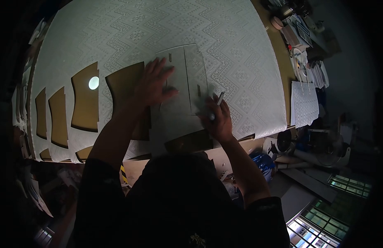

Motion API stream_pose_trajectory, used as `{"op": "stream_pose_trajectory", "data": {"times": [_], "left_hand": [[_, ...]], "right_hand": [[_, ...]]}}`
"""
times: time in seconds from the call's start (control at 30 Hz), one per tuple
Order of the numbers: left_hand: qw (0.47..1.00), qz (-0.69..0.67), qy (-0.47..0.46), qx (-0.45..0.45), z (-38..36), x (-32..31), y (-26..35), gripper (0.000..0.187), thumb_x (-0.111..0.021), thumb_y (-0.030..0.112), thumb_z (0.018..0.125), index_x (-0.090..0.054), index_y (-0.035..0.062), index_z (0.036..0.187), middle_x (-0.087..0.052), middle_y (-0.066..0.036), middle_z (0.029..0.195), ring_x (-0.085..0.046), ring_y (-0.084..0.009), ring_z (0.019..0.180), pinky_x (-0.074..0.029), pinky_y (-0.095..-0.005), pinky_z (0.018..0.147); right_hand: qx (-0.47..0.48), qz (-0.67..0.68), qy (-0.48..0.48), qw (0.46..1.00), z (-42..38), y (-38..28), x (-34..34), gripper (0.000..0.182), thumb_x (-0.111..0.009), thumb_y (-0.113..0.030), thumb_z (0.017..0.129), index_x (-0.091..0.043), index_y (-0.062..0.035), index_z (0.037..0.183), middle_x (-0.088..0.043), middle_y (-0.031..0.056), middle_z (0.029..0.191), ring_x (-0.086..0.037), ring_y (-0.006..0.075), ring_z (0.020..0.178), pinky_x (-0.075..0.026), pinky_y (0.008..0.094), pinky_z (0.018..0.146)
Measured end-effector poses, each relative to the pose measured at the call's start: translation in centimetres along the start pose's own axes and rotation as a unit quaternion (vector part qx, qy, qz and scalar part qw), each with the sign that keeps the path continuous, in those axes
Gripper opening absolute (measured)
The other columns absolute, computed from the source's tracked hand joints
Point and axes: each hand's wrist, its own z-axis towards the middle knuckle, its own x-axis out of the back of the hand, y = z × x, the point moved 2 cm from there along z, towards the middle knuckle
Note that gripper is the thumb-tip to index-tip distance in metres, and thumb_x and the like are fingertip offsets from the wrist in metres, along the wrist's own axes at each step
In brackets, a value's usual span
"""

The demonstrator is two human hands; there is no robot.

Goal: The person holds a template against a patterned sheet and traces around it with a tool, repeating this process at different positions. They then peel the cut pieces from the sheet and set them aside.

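A pale, see-through pattern template (175, 107) lies on white patterned fabric (170, 25), with a dark line and small slots in it. My left hand (153, 84) rests over its left edge, fingers spread and thumb out. At the template's right edge, my right hand (219, 120) is closed round a slim, pale pen-like tool (220, 98). The tool slants up past the fingers, and its lower end is blurred. Left of my left hand, a curved opening (124, 82) in the fabric shows the brown surface below.
Several more curved cut-outs, one of them tall (84, 105), run along the fabric's left. A bright white round spot (94, 83) lies over that one. A fabric-covered sheet (304, 103) hangs off the right side. A fan (330, 146) stands at the lower right.
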Motion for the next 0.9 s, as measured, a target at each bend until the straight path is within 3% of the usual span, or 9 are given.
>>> {"op": "stream_pose_trajectory", "data": {"times": [0.9], "left_hand": [[1.0, -0.006, -0.003, 0.004, -0.02, -0.06, -0.06, 0.085, -0.079, 0.061, 0.082, -0.058, 0.0108, 0.147, -0.039, -0.025, 0.162, -0.036, -0.05, 0.148, -0.03, -0.0612, 0.122]], "right_hand": [[-0.005, -0.014, -0.005, 1.0, 0.01, -0.17, -0.28, 0.045, -0.084, -0.021, 0.083, -0.059, -0.0054, 0.118, -0.067, 0.0213, 0.134, -0.059, 0.0485, 0.129, -0.042, 0.0593, 0.113]]}}
